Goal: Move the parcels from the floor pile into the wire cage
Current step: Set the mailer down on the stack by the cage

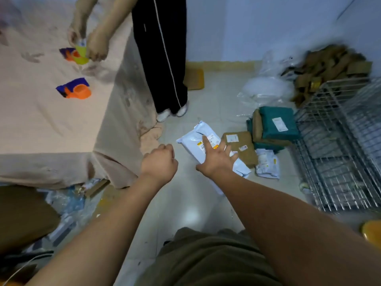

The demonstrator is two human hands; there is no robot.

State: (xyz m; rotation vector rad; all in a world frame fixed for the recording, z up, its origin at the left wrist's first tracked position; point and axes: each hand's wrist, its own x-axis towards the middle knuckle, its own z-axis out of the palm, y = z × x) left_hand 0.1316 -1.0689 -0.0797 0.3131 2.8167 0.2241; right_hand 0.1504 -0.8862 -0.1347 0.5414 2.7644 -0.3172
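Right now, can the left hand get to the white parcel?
Probably yes. The left hand, a fist holding nothing, is close beside the white parcel with only bare floor between; the right hand is spread over the parcel's right part, leaving its left edge free.

left hand (pixel 159 162) bare | right hand (pixel 216 159) bare | garment (pixel 206 261) olive-drab, perhaps shorts

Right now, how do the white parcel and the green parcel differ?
The white parcel lies flat on the floor under the right hand; the green parcel sits untouched on other parcels beside the cage. Both bear labels and are outside the cage.
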